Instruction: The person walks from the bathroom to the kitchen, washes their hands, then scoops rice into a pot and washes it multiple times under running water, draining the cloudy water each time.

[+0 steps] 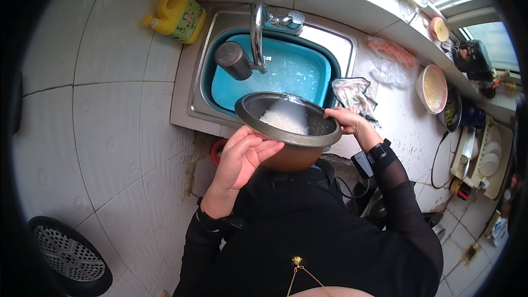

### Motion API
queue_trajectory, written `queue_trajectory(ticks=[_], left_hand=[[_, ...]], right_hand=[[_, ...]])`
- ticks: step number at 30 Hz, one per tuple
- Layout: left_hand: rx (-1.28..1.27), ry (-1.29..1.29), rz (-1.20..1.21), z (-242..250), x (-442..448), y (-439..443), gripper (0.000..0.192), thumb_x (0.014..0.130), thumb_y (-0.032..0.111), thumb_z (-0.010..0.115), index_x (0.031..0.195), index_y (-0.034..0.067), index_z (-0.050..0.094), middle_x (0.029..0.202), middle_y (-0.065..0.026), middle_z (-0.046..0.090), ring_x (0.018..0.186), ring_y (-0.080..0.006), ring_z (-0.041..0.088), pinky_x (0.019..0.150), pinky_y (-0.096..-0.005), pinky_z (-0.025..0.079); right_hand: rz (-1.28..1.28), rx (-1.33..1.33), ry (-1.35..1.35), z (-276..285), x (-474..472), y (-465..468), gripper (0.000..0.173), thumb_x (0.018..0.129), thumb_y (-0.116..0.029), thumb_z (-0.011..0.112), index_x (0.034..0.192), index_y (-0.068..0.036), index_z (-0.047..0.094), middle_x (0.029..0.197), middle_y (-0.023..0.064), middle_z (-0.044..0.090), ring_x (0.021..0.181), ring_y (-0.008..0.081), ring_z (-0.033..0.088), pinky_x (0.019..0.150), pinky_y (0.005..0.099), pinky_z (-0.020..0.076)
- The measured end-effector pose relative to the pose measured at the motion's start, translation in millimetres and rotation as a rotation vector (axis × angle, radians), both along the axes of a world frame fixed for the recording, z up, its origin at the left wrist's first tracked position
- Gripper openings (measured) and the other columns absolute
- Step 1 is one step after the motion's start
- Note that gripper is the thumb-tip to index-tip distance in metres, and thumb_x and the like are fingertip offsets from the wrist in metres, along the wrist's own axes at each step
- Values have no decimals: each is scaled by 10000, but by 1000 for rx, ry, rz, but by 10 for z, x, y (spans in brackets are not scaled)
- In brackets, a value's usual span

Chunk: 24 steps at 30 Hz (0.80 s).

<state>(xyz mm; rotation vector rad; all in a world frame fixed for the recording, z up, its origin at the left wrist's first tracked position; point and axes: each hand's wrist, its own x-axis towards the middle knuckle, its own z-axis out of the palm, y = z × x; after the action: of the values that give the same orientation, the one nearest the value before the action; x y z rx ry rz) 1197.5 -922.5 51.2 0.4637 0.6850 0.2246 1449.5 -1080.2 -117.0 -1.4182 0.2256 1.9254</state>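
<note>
A rice cooker's inner pot (pixel 288 154) is held tilted towards the sink, at the near edge of a blue plastic basin (pixel 233 95). White rice (pixel 284 121) and cloudy water lie inside it. My right hand (pixel 346 120) grips the pot's rim at its right side. My left hand (pixel 247 152) supports the rim at the near left, palm up with fingers along the edge. The basin holds water and sits in the steel sink (pixel 202 103). Above it arches the chrome faucet (pixel 257 29), with a dark cylindrical attachment (pixel 234 60) beside its spout.
A yellow jug (pixel 177 14) stands left of the sink. To the right lie a crumpled cloth (pixel 357 95), a plastic bag with orange contents (pixel 392 55) and a bowl (pixel 432 89). Farther right is a dish rack (pixel 495 181) with a cleaver. A tiled wall (pixel 111 119) borders the left side.
</note>
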Motion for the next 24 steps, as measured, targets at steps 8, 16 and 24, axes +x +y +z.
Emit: queue_trajectory(ticks=[8,16,24], left_hand=[[-2,-44,22,-20,-40,57,283,858,56,376,1095,-80,451,1145,-231,528,1110,-338,512,1004,-460,379],[-6,-30,39,-14,-91,130,289,849,60,394,1097,-76,452,1145,-226,528,1109,-331,512,1003,-452,380],[-5,-30,77,5,-163,240,287,848,61,401,1092,-80,456,1139,-223,533,1099,-339,516,1008,-451,376]], right_hand=[[90,-20,49,-38,-25,91,138,822,-156,506,821,-19,493,571,-1,492,346,65,439,252,177,285],[112,-31,91,-204,-80,218,151,816,-169,506,791,-21,494,549,-2,483,322,70,401,246,182,265],[174,-43,103,-197,-105,406,141,802,-168,520,773,-31,497,538,-2,475,317,65,374,245,185,245]])
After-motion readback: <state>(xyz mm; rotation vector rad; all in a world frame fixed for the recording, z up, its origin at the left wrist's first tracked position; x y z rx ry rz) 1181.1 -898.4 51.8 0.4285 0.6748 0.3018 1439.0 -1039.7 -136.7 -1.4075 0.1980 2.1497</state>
